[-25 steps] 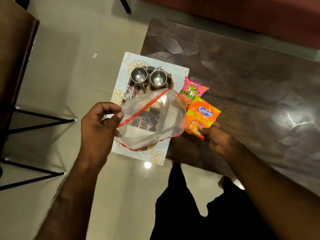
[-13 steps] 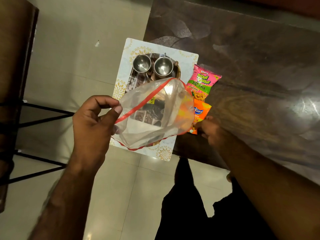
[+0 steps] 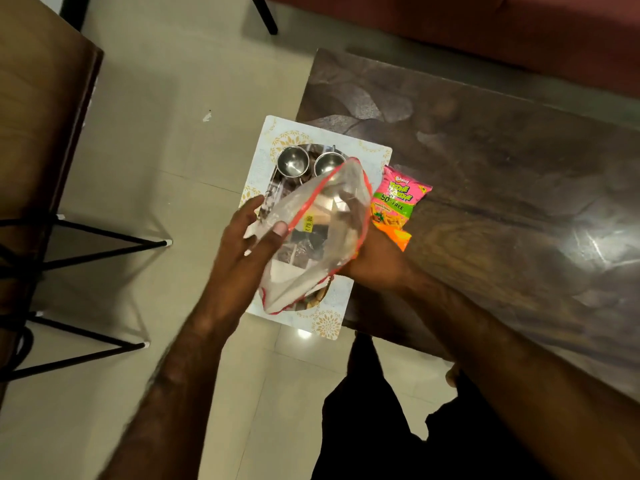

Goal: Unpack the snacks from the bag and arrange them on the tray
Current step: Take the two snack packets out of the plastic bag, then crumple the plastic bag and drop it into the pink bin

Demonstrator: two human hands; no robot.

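A clear plastic bag (image 3: 322, 216) with a red rim hangs over the white gold-patterned tray (image 3: 375, 155). My left hand (image 3: 247, 247) pinches its left edge. My right hand (image 3: 379, 263) meets the bag's right edge, with its fingers hidden behind the plastic. A pink snack packet (image 3: 398, 199) lies on the table right of the tray. Below it, an orange packet (image 3: 398, 237) peeks out beside my right hand. Two steel cups (image 3: 292, 162) (image 3: 327, 162) stand at the tray's far end. Dark packets with a yellow price label (image 3: 308, 224) show through the bag.
The tray overhangs the left edge of a dark wooden table (image 3: 502, 174). Black metal legs (image 3: 104, 237) of a wooden piece (image 3: 34, 109) stand on the tiled floor at left. A red sofa (image 3: 485, 26) runs behind the table.
My left hand has carried the bag rightward and turned it more upright. My right hand has shifted from the orange packet's corner to the bag's right edge. The bag now covers most of the orange packet.
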